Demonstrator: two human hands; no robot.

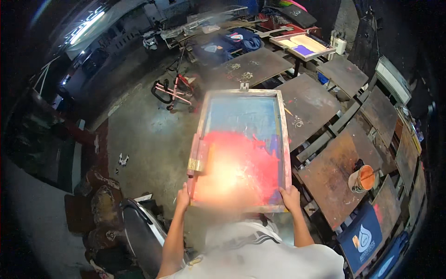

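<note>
While red ink (260, 160) coats the lower part of the mesh (241, 114), the rest apparently undone, we hold the wooden frame (284, 149) before us, left hand (183, 196) and right hand (291, 198) gripping its near corners.

We see a scuffed grey floor (139, 135) carrying a red-and-black cart (176, 96) and, nearer us, a crumpled whitish scrap (123, 160). To our right, stained brown tabletops stand in rows. On one tabletop (327, 183) we find a bucket (361, 180), orange inside. On another, nearest us, lies a navy cloth (355, 255) with a pale drop print. A farther tabletop (267, 65) bears pale, looping marks (247, 76).
</note>
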